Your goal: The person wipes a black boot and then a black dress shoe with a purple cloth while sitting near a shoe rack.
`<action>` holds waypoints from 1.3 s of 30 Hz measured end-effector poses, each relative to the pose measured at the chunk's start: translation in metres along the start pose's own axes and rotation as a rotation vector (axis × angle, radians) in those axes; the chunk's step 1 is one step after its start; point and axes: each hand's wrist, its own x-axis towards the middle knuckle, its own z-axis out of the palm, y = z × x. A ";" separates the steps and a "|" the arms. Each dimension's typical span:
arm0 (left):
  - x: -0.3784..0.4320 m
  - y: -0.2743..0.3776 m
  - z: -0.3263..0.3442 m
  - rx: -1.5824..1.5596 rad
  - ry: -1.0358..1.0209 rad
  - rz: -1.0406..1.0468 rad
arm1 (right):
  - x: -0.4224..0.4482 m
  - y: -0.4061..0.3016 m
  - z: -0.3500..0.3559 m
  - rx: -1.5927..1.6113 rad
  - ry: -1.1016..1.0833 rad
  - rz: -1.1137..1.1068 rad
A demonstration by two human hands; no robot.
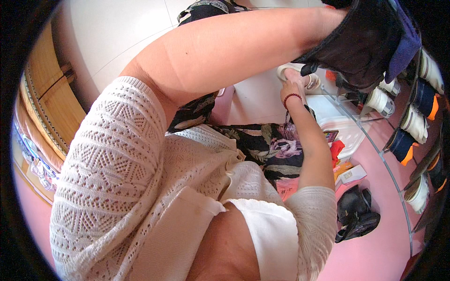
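My left forearm [225,49] crosses the upper view, and its wrist meets a black fabric item [355,49] with a purple flap that hides my left hand. A small black tab hangs from the item's edge. My right hand [291,92], below a red beaded bracelet [292,99], reaches down to a foot [298,78] in a cream sandal [282,72]. The fingers are partly hidden, and their grip cannot be made out. A dark floral garment [260,144] covers my lap, below a cream openwork knit top [116,168].
At the right stands a metal-framed rack [383,165] holding several shoes. A black bag [355,210], a white box [353,174] and a clear plastic lid or container [346,131] lie nearby. Wooden furniture [59,105] stands at the left, near pale floor tiles [116,38].
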 end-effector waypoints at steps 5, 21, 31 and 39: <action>0.003 -0.002 -0.002 -0.017 0.007 0.015 | -0.061 -0.004 -0.030 0.041 -0.099 -0.074; 0.009 0.003 -0.021 0.011 0.078 0.042 | 0.016 0.072 -0.014 1.190 0.502 0.169; -0.001 0.000 -0.033 0.034 0.112 0.025 | 0.034 0.065 0.023 1.062 0.518 0.328; 0.007 -0.004 -0.028 0.039 0.105 0.007 | 0.036 0.051 0.015 0.867 0.408 0.268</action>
